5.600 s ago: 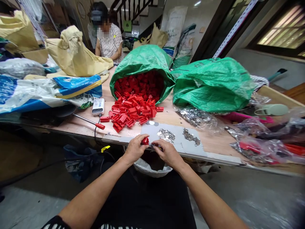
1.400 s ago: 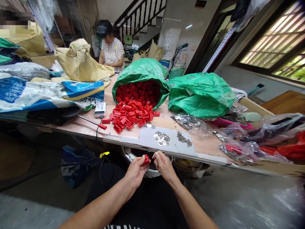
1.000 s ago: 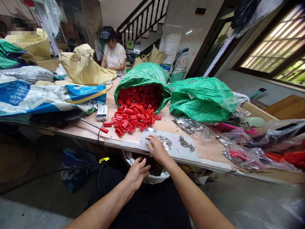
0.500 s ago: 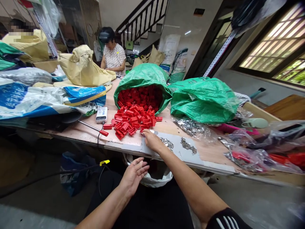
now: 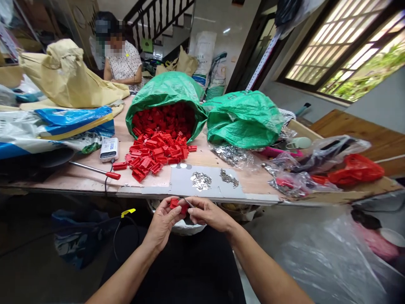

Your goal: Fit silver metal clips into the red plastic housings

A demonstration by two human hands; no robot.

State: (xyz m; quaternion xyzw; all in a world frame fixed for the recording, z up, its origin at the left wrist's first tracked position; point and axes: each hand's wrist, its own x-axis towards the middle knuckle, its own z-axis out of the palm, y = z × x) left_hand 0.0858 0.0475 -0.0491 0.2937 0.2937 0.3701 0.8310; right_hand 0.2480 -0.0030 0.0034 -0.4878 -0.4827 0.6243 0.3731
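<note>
In front of the table edge my two hands meet. My left hand (image 5: 164, 217) is closed around a small red plastic housing (image 5: 174, 203), partly covered by the fingers. From the other side my right hand (image 5: 202, 211) pinches a small thin metal piece (image 5: 189, 203) against the housing; its exact shape is too small to tell. Above them on the table, a heap of red plastic housings (image 5: 152, 152) spills from an open green woven sack (image 5: 167, 86). Small shiny metal parts (image 5: 201, 181) and a darker heap of metal parts (image 5: 229, 178) lie on a grey mat (image 5: 183, 181).
Left on the table are a white power bank (image 5: 109, 148) with a cable and a red-handled rod (image 5: 95, 169). A second green sack (image 5: 243, 120) and plastic bags (image 5: 303, 177) stand to the right. Below my hands is a white bag (image 5: 188, 229). Another person (image 5: 123, 63) sits across the table.
My right hand has come back from the heap to my left hand. The left, open and bare before, now grips a red housing. The view has swung to the right.
</note>
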